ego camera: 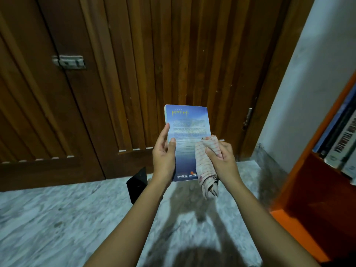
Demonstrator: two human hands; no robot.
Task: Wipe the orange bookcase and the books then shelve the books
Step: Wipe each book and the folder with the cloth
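A blue paperback book point(187, 130) is held up in front of me with its back cover facing me. My left hand point(163, 153) grips its left edge, thumb on the cover and fingers behind. My right hand point(221, 157) grips a bunched pink-and-white checked cloth point(207, 162) that lies against the lower right part of the cover, its loose end hanging below the book. The orange bookcase point(300, 189) stands at the right edge of the view, with several books point(342, 143) upright on a shelf.
A brown slatted wooden door point(134, 74) with a metal latch point(69, 62) fills the back. The floor point(57, 218) is grey marbled tile. A small black object point(136, 185) stands on the floor by the door. A white wall point(312, 93) rises at the right.
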